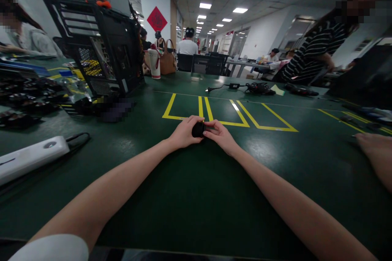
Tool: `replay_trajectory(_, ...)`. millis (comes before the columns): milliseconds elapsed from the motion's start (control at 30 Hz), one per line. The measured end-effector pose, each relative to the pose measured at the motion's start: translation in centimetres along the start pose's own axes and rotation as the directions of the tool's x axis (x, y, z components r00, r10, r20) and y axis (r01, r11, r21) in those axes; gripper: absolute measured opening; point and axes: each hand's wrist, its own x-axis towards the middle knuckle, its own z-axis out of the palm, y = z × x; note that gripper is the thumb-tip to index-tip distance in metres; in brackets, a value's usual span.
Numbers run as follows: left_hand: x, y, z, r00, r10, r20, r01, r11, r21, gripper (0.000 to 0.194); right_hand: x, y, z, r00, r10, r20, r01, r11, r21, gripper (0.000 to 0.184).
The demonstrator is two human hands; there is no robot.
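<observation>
A green table [199, 204] is seen across the view. At its left far side a black computer case [124, 54] is stood upright; through an opening in its frame, some internal parts can be seen. Yellow tape outlines [277, 128] are laid on the table beyond the hands. A brown handbag [168, 64] is placed beyond the case, its contents hidden. Just beside the bag, a white cup [154, 64] is set upright; what is in it cannot be told. A small black object [198, 130] is held just above or on the table, near the outlines; which cannot be told. It is grasped between the thumb and fingers of the left hand [183, 133], and its right side is pinched at by the fingertips of the right hand [221, 137].
</observation>
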Motion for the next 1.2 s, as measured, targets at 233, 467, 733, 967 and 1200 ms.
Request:
replay_trajectory(233, 0.05, 0.01, -0.02, 1.000, -0.014, 0.010, 0.014, 1.000, -0.001, 0.054, 0.23, -0.07, -0.06, 1.000, 0.024, -0.020, -0.024, 0.999, -0.021, 0.035)
replay_trajectory(467, 0.03, -0.13, 0.16, 1.000, -0.006, -0.004, 0.006, 1.000, 0.005, 0.055, -0.09, -0.18, 0.05, 1.000, -0.008, 0.009, 0.008, 1.000, 0.012, 0.032)
replay_trajectory(733, 0.10, -0.19, 0.23, 1.000, -0.010, -0.012, 0.010, 1.000, 0.008, 0.054, 0.09, -0.33, 0.20, 1.000, 0.016, -0.012, -0.017, 1.000, -0.024, 0.035)
replay_trajectory(967, 0.03, -0.27, 0.24, 1.000, -0.002, -0.012, 0.002, 1.000, 0.013, 0.056, -0.13, -0.21, 0.15, 1.000, -0.009, -0.005, 0.009, 1.000, -0.004, 0.028)
replay_trajectory(1200, 0.05, -0.19, 0.17, 1.000, -0.002, -0.012, 0.002, 1.000, 0.008, 0.055, 0.10, -0.21, 0.24, 1.000, -0.003, -0.026, 0.002, 0.998, -0.067, 0.029)
